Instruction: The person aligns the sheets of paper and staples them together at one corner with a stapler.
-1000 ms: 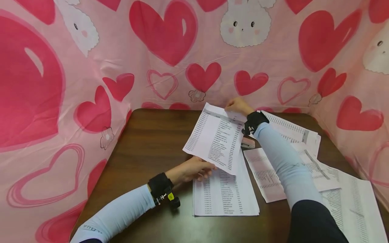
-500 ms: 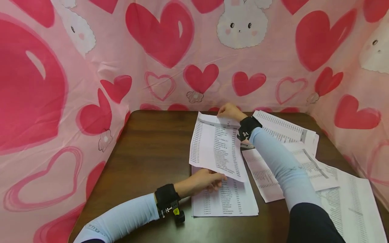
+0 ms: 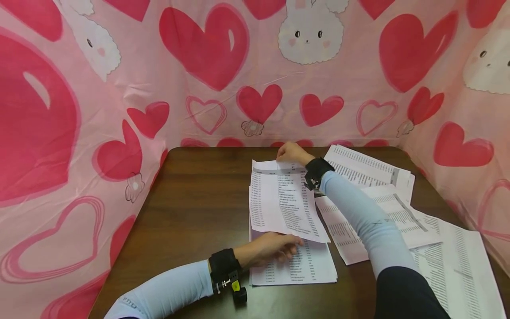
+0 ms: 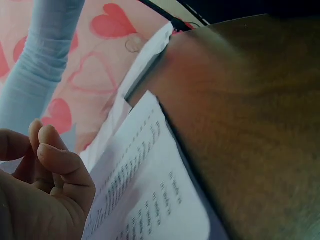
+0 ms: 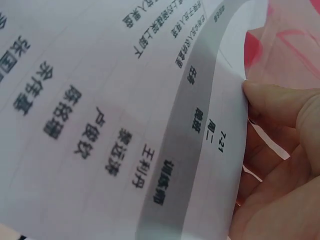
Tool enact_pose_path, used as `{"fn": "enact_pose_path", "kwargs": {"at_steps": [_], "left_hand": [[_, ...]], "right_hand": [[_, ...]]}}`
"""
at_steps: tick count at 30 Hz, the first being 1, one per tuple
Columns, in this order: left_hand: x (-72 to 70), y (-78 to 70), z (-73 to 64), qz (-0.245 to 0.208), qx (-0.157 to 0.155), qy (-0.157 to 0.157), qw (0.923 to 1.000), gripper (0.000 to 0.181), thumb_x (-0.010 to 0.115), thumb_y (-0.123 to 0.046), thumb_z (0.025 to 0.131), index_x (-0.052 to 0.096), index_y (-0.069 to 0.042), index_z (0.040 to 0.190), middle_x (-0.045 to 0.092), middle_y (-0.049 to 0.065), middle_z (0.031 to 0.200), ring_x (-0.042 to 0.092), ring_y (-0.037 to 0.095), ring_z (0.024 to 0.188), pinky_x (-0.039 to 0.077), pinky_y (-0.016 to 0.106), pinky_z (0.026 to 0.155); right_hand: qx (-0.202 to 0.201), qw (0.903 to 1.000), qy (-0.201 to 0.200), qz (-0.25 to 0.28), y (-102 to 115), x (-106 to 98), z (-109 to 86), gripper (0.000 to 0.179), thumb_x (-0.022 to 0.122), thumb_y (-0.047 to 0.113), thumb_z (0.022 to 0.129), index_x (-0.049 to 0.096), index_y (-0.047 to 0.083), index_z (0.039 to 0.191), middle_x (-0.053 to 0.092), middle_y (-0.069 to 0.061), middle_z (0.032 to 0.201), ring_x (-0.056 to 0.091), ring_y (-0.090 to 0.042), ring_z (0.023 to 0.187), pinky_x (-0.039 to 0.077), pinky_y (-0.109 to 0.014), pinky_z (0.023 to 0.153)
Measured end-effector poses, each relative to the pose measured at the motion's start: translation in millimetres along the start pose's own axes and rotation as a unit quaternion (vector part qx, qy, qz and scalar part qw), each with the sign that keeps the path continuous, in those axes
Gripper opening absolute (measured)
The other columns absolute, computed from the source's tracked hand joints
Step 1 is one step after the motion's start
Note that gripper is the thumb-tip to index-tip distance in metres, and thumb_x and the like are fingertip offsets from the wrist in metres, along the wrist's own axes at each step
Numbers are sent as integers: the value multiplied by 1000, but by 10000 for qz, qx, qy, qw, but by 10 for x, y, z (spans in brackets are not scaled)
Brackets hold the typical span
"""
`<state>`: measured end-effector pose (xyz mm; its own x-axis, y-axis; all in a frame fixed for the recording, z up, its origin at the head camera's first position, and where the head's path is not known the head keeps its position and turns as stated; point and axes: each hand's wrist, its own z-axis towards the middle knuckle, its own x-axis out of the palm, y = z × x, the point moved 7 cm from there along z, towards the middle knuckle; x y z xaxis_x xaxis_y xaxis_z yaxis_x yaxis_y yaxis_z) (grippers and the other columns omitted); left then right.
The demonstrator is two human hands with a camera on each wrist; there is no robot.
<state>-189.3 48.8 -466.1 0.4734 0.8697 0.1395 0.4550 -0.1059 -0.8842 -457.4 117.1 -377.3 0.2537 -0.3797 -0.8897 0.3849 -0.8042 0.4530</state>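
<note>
Right hand [image 3: 292, 153] pinches the far top edge of the thin white printed paper sheet [image 3: 284, 201], held over the white stack of printed pages [image 3: 307, 266] on the dark wooden surface [image 3: 199, 199]. Left hand [image 3: 271, 249], fingers loosely curled, rests at its near edge. Light, floppy stuff, likely to crease; edges look the best hold.

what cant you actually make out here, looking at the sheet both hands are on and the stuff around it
- Head view: print on the top sheet is too small to read.
- Head view: the left hand has its fingertips under that sheet's near edge, so its grip is hidden.
- Head view: the right hand is seen from behind; its fingers are hidden.
- Right wrist view: the header text is blurred.
- Head view: the right forearm covers part of the papers beside it.
</note>
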Motion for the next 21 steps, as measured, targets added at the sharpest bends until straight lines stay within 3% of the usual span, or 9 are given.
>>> {"fn": "enact_pose_path", "kwargs": {"at_steps": [8, 21], "left_hand": [[90, 47, -17, -556, 93, 67, 9984, 39, 62, -25, 92, 67, 8, 112, 55, -3, 69, 48, 6, 58, 36, 16, 48], [165, 131, -21, -682, 72, -147, 9975, 34, 65, -23, 89, 71, 6, 106, 57, -3, 66, 48, 4, 53, 36, 15, 45]], "right_hand": [[-13, 9996, 94, -261, 37, 93, 7, 15, 68, 16, 90, 76, 4, 94, 72, -10, 92, 58, -25, 86, 48, -36, 80], [201, 9982, 322, -463, -48, 286, -27, 15, 67, 19, 91, 76, 8, 96, 71, -10, 96, 59, -26, 86, 50, -38, 84]]}}
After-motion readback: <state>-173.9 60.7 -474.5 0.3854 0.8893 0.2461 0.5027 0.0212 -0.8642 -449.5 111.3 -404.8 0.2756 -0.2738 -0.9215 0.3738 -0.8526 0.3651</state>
